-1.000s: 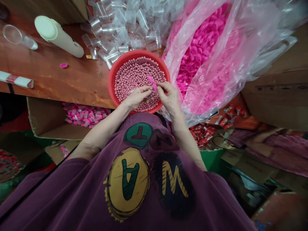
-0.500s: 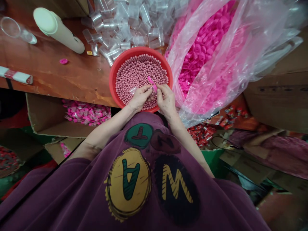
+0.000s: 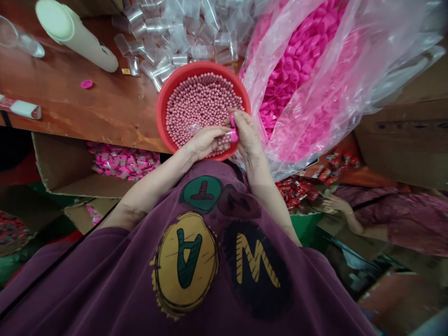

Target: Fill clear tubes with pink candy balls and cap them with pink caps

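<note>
Over the right side of the red bowl, your right hand pinches a pink cap. Your left hand curls beside it; I can't tell its grip. You seem to be fitting the cap; next calls for steady fingers.

There is one red bowl, one pale bottle, one pink-filled bag and countless beads.

left hand: pinching | right hand: curled | forearms: angled inward

Reddish-brown table with red bowl, clear cups, bag of pink pieces, pale bottle, pink cap.
</note>
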The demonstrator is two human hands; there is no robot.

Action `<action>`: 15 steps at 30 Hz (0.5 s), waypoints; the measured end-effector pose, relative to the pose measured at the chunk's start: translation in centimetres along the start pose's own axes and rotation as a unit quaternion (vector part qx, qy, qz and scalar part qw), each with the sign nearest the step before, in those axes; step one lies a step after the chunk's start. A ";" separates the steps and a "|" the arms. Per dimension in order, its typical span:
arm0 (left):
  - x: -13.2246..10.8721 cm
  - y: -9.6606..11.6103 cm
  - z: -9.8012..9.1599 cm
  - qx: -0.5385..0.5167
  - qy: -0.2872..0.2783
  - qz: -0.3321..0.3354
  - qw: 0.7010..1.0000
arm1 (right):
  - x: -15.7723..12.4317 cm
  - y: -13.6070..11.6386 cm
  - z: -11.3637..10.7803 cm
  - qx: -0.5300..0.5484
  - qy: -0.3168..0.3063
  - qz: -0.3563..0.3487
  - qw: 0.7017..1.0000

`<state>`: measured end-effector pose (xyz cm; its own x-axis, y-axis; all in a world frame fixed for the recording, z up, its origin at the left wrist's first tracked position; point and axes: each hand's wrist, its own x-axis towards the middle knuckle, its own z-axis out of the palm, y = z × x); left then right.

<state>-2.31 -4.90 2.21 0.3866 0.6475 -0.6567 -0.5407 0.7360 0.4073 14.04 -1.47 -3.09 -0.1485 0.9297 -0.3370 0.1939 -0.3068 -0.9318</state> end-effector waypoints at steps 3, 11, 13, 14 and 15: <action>0.2 0.0 -0.1 -0.025 0.070 0.014 0.997 | -0.8 0.1 -0.3 -0.026 0.035 -0.052 0.998; 0.6 -0.6 -0.2 -0.042 0.143 0.025 0.988 | -3.8 0.2 0.6 -0.284 -0.055 -0.161 0.944; 0.6 -1.2 -0.2 -0.027 0.137 0.019 0.990 | -3.6 0.4 0.9 -0.301 -0.060 -0.142 0.941; 0.7 -1.5 -0.3 -0.021 0.133 0.019 0.991 | -3.4 0.5 0.9 -0.301 -0.060 -0.140 0.941; 0.7 -1.7 -0.4 -0.015 0.129 0.020 0.991 | -3.3 0.5 0.9 -0.298 -0.059 -0.144 0.942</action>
<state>-1.38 -5.80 0.80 0.1621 0.6013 -0.7824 -0.5751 0.7019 0.4203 13.79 -4.91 -2.60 -0.3771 0.9173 -0.1277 0.6344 0.1553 -0.7572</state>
